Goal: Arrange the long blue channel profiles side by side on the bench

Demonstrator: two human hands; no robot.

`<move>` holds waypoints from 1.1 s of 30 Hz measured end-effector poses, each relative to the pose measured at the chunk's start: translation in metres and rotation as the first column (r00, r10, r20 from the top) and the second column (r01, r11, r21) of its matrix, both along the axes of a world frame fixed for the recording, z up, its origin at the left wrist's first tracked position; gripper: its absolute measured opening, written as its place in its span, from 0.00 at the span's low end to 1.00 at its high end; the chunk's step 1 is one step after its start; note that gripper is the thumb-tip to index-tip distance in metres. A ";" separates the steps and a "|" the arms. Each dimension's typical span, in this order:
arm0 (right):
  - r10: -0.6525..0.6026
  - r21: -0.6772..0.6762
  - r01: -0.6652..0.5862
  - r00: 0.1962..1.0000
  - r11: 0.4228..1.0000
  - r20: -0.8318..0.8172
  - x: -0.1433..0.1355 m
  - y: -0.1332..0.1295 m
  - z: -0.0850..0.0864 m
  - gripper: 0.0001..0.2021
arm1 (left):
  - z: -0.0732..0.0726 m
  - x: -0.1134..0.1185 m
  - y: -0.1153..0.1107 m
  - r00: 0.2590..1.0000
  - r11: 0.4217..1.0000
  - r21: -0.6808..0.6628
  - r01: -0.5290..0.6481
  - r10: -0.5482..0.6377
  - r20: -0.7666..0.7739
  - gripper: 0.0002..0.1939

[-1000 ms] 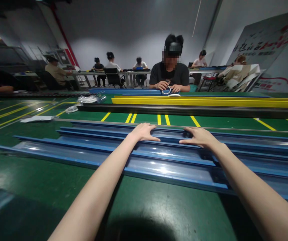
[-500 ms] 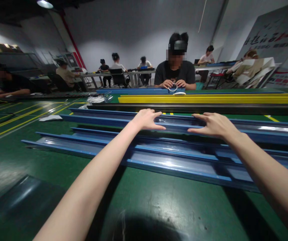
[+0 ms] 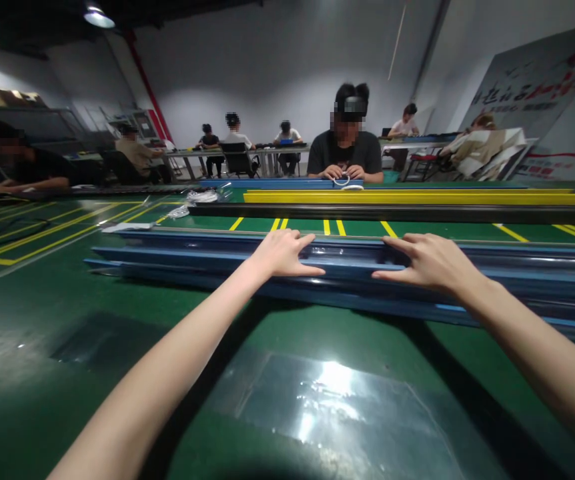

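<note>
One blue channel profile grasped by left hand and right hand, thumbs at near edge. Other blue profiles just under or beside it, unclear which; green surface beneath. Black profile, yellow profile beyond.

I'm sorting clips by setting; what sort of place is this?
Probably a workshop or assembly room: long blue channels, a green table with yellow stripes, and several seated people beyond.

We see a grey wall with a red post, a lit lamp under a dark ceiling, a black chair at a long table, boxes on a shelf, and a lettered banner.
</note>
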State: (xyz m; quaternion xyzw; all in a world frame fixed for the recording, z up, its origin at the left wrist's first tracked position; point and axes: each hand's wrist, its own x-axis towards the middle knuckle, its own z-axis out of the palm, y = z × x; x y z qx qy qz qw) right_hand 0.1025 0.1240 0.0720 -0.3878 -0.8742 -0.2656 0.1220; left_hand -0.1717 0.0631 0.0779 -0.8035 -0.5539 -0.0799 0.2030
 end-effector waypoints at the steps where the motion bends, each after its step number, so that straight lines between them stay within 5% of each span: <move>1: 0.003 0.005 -0.003 1.000 1.000 -0.005 0.001 -0.009 -0.001 0.38 | 0.001 0.001 -0.008 1.000 1.000 -0.001 0.002 -0.002 -0.004 0.39; 6: -0.009 -0.043 0.009 1.000 0.999 0.000 0.006 -0.048 -0.006 0.38 | -0.004 0.005 -0.044 1.000 0.999 -0.045 -0.007 0.006 -0.008 0.39; 14: 0.009 -0.213 -0.013 1.000 0.977 -0.020 0.001 -0.078 -0.028 0.36 | -0.036 0.002 -0.076 0.998 0.988 -0.151 -0.032 0.039 0.043 0.40; 33: -0.073 -0.342 0.064 0.997 0.937 -0.013 -0.003 -0.088 -0.062 0.37 | -0.069 -0.002 -0.073 0.998 0.975 -0.221 -0.015 0.027 0.051 0.42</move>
